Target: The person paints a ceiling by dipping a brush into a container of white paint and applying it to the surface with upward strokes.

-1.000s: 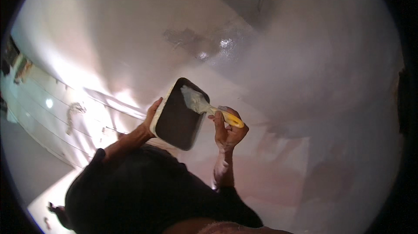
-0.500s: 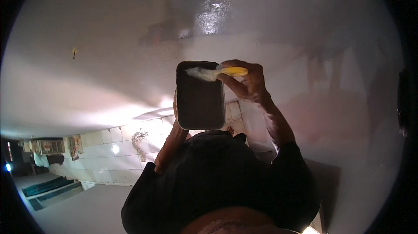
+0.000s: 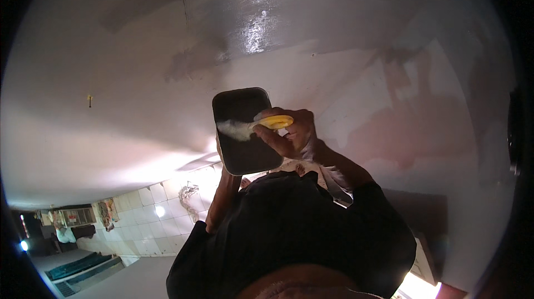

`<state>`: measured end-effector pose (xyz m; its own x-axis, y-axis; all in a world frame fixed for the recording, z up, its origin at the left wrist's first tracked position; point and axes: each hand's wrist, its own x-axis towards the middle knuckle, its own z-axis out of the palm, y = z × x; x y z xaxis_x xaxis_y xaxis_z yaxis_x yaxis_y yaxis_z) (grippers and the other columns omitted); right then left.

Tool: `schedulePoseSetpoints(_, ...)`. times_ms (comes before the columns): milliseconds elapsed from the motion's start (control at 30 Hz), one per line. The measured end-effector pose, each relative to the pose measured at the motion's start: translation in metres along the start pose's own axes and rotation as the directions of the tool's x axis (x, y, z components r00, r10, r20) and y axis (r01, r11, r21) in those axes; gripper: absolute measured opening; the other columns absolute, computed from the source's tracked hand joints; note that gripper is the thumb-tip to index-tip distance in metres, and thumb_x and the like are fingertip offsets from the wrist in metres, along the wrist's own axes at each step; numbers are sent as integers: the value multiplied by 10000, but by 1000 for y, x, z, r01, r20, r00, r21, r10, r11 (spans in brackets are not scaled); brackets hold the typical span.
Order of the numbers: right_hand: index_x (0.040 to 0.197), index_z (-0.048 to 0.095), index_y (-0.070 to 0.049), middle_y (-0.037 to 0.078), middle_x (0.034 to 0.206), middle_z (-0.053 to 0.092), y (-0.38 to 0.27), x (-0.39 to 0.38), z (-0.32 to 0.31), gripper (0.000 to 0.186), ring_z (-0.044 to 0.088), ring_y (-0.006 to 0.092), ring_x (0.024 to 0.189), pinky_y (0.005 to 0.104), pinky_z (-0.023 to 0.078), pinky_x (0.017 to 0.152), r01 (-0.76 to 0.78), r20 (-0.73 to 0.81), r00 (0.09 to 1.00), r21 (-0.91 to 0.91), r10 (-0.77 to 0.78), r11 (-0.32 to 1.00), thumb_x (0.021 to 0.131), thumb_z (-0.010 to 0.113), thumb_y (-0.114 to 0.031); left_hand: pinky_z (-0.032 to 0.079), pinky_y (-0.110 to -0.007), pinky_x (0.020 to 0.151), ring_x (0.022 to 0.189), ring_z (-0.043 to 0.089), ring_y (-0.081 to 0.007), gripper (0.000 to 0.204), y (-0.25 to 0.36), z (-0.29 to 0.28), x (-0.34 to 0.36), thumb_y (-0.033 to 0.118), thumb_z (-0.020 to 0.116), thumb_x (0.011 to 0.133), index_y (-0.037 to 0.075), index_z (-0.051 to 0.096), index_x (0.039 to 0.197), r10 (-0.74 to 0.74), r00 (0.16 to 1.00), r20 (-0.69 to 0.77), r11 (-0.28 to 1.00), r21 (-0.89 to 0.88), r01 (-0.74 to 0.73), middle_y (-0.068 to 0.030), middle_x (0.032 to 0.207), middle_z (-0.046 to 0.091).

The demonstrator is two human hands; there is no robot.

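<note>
A dark rectangular tub (image 3: pixel 245 154) with rounded corners is held up in front of my body, tilted slightly. My left hand (image 3: pixel 219 146) supports it along its left side; most of that hand is hidden behind the tub. In my right hand (image 3: pixel 297 132) is a paintbrush (image 3: pixel 236 129) with a yellow handle and pale bristles, gripped between thumb and fingers. The bristles lie over the tub's opening, pointing left. Whether they touch its inside I cannot tell. Beyond the tub stands a pale wall (image 3: pixel 150 99) with a shiny, wet-looking patch.
A small hook or nail (image 3: pixel 89 100) sticks out of the wall at left. White floor tiles (image 3: pixel 158 210) run below, with a crumpled cloth-like strip (image 3: pixel 190 199) lying on them. Farther left are a crate-like box (image 3: pixel 78 217) and a bluish-green thing (image 3: pixel 78 265) on a ledge.
My right hand and the brush have moved down and left over the tub. The tub has tilted and shifted slightly left and down in view. The camera view has turned a little.
</note>
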<state>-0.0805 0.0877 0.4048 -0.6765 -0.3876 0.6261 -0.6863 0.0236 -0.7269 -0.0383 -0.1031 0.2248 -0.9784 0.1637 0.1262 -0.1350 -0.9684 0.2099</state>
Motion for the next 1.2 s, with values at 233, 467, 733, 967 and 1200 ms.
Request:
schedulePoseSetpoints(233, 1014, 629, 93, 153, 904, 672, 23, -20, -10, 169, 689, 233, 767, 375, 620, 711, -172, -215, 929, 470, 301, 866, 883, 655, -10, 479, -541, 978, 1205, 520, -372, 650, 16, 9, -18, 463, 517, 952, 40, 375, 1424, -19, 999, -33, 1000, 11, 19, -218, 1364, 478)
schedulePoseSetpoints(467, 1005, 660, 88, 132, 913, 695, 78, -13, -13, 179, 689, 210, 787, 364, 613, 745, 7, -562, 748, 540, 354, 841, 852, 699, 4, 485, -556, 967, 1212, 510, -377, 664, 41, 25, -37, 439, 557, 945, 41, 353, 1435, -30, 999, -44, 999, 17, 31, -223, 1372, 464)
schedulePoseSetpoints(733, 1064, 654, 78, 137, 984, 695, 132, -11, 77, 176, 678, 204, 895, 337, 574, 831, 52, -603, 738, 498, 303, 865, 900, 647, 14, 459, -630, 938, 1212, 498, -413, 708, 108, 27, -61, 464, 523, 946, 36, 293, 1462, -4, 997, -83, 986, 164, 18, -257, 1376, 438)
schedulePoseSetpoints(967, 987, 670, 78, 125, 949, 686, 170, -33, -53, 123, 674, 211, 849, 345, 584, 820, -75, -946, 304, 95, 113, 993, 887, 624, 23, 350, -607, 1015, 1289, 426, -383, 719, 124, 32, -77, 452, 533, 939, 43, 269, 1468, -35, 999, 10, 999, -25, 36, -210, 1421, 399)
schedulePoseSetpoints(1200, 991, 711, -9, 100, 948, 726, 156, -25, -5, 166, 673, 165, 837, 286, 541, 745, -339, -896, 444, -182, -13, 923, 826, 719, 1, 370, -600, 994, 1276, 441, -371, 706, 128, 35, -79, 443, 541, 936, 61, 281, 1469, -6, 999, -53, 1000, 16, 7, -198, 1405, 416)
